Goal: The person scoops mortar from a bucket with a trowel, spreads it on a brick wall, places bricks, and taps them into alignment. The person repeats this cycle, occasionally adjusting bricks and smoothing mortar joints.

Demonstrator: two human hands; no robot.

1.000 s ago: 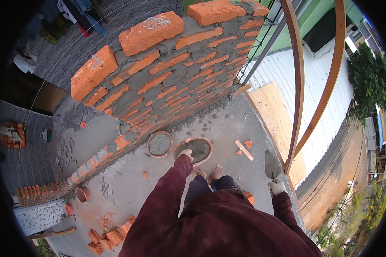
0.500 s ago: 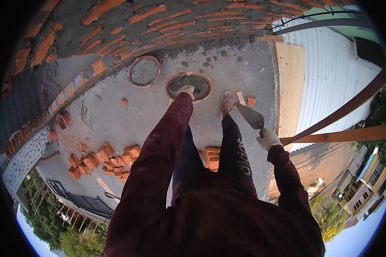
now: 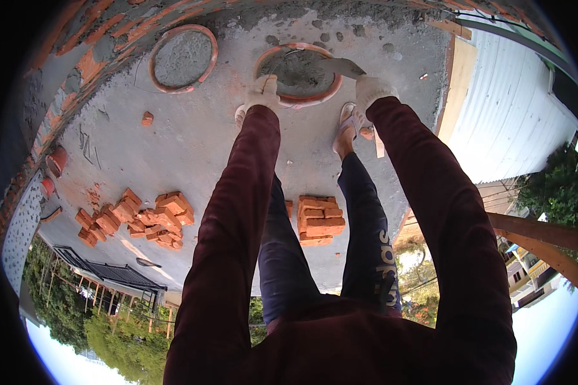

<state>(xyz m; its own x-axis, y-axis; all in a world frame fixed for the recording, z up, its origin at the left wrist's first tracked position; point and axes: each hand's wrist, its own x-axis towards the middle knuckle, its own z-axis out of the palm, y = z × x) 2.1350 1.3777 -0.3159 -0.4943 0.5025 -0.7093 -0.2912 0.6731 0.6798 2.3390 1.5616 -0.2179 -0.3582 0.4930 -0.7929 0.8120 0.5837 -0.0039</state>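
My left hand [image 3: 262, 94], in a pale glove, grips the near left rim of an oval orange basin [image 3: 302, 102] of wet grey mortar [image 3: 295, 76]. My right hand [image 3: 372, 92], also gloved, is closed on a trowel [image 3: 341, 66], whose grey blade reaches over the right side of that basin. To the left, apart from it, stands a second round basin [image 3: 152, 64] filled with grey mix. My sandalled foot [image 3: 347, 122] shows below the trowel, on the concrete.
Brick walls [image 3: 77, 48] line the top and left. Brick piles [image 3: 167, 218] and a stack [image 3: 321, 224] lie behind me on the concrete floor [image 3: 135, 154]. At right are a plywood edge [image 3: 460, 77], corrugated sheeting [image 3: 494, 115] and wooden beams [image 3: 536, 231]. A red bucket [image 3: 56, 160] sits at left.
The view has tipped down from the brick wall to the floor. My right hand with the trowel has swung inward from the right to the basin; my left hand stayed at it.
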